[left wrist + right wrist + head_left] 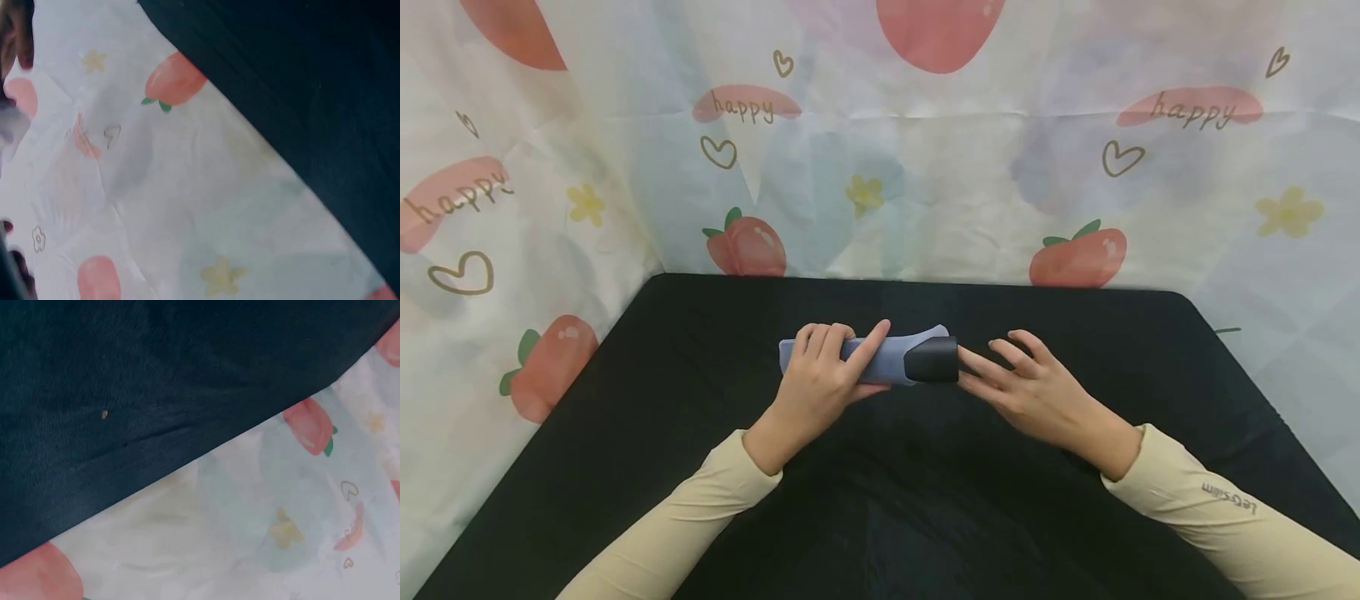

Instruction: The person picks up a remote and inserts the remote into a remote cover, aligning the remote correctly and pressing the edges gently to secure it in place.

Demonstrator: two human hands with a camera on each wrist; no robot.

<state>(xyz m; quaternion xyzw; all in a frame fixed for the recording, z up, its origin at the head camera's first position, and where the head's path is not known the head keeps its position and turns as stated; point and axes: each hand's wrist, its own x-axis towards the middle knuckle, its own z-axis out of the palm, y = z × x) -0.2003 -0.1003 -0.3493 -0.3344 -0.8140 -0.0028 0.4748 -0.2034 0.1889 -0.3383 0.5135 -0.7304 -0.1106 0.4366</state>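
A long blue-grey, bottle-like cylinder (891,358) with a black end piece (932,361) lies crosswise in front of me in the head view, over the black tabletop. My left hand (820,371) grips its left part, fingers over the top and thumb along the side. At the black end, the fingertips of my right hand (1026,383) are right at its edge, with the fingers spread and loosely bent. In the left wrist view only dark bits of fingers (24,34) and a pale piece of something show at the left edge. No hand shows in the right wrist view.
The black-covered table (925,500) spreads beneath both hands. White cloth (940,183) printed with fruit, flowers, hearts and "happy" hangs behind it and along its sides. A tiny pale speck (105,414) shows on the black cover in the right wrist view.
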